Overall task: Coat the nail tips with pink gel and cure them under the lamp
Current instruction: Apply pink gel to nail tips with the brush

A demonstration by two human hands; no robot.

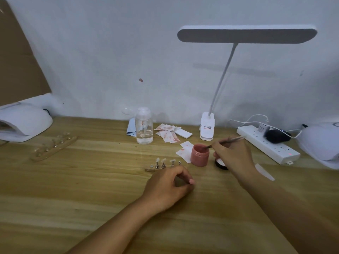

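Wood-grain bench point(73, 198), pale brown, set against a white wall point(91, 52). On it we list a white clip lamp point(245, 36) at the back, a power strip point(266, 143) to the right, a domed white curing lamp point(25, 121) at the left edge and a second one point(322, 143) at the right edge, a clear bottle point(144, 126), and pink-stained wipes point(167, 133). The nail tips point(163, 163), pale and uncoloured, stand in a row on small metal stands near the bench's middle. Just right of them is the open pink gel jar point(199, 155). The right grip point(233, 154) pinches a thin brush point(226, 141), bristles at the jar's mouth. The left grip point(168, 186) rests curled just before the tips; we cannot tell whether it holds anything.
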